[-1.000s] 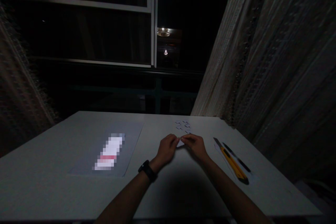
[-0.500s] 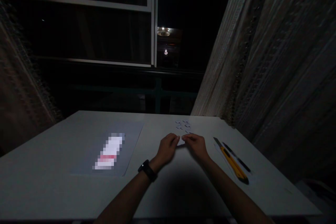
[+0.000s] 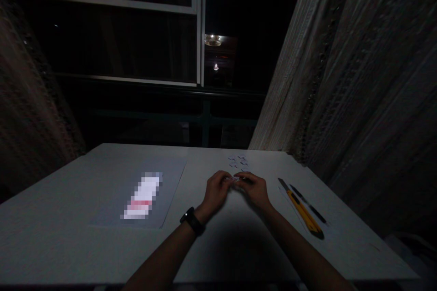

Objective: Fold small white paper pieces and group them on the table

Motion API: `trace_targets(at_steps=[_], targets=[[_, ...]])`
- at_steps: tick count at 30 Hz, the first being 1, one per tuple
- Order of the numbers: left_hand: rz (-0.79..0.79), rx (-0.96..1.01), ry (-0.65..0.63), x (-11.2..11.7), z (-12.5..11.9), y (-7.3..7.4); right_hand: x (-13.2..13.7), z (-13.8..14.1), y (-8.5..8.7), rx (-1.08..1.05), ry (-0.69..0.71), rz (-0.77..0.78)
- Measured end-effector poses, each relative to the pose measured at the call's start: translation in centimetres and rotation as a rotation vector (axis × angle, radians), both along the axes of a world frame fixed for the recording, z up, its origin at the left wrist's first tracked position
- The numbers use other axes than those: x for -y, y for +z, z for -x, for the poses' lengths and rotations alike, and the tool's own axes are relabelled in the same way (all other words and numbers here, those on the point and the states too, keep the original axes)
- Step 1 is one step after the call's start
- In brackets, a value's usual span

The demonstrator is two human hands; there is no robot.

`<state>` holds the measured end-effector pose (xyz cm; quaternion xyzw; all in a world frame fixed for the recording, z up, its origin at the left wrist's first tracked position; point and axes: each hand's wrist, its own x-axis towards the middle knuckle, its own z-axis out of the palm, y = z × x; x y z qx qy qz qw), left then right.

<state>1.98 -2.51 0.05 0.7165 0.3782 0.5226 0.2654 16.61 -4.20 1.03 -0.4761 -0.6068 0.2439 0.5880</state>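
Note:
Both of my hands meet over the middle of a white table [image 3: 68,245] in dim light. My left hand [image 3: 215,192], with a black watch on its wrist, and my right hand [image 3: 254,189] pinch a small pale piece of paper [image 3: 236,179] between their fingertips. The paper is mostly hidden by the fingers. Just beyond the hands lie several tiny paper pieces [image 3: 238,161] on the table.
A yellow utility knife [image 3: 302,210] and a black pen [image 3: 308,211] lie to the right of my right hand. A grey sheet [image 3: 174,177] with a blurred label lies to the left. A dark window is behind the table, and curtains hang on both sides.
My fingertips have drawn closer together, and the small paper shows less between them. The arms have barely moved.

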Motion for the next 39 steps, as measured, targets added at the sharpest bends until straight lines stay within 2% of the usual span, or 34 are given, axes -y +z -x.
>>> trace_targets(at_steps=[7,16,20,29,36,39], targets=[[-0.22,0.027,-0.052,0.11,0.26,0.3,-0.24,-0.38,-0.27,0.031,0.034,-0.148],[-0.27,0.012,-0.073,0.22,0.42,0.42,-0.28,-0.75,-0.26,0.067,0.036,-0.176],[-0.278,0.029,-0.092,0.24,0.39,0.31,-0.18,-0.78,-0.3,0.067,0.075,-0.211],[-0.228,0.003,-0.095,0.68,0.26,0.81,0.1,-0.75,0.38,0.032,0.102,-0.15],[-0.144,-0.032,-0.026,0.7,0.16,0.83,-0.03,-0.79,0.21,0.011,0.076,-0.09],[-0.16,-0.028,-0.007,0.58,0.15,0.69,-0.08,-0.74,0.22,0.002,0.079,-0.091]])
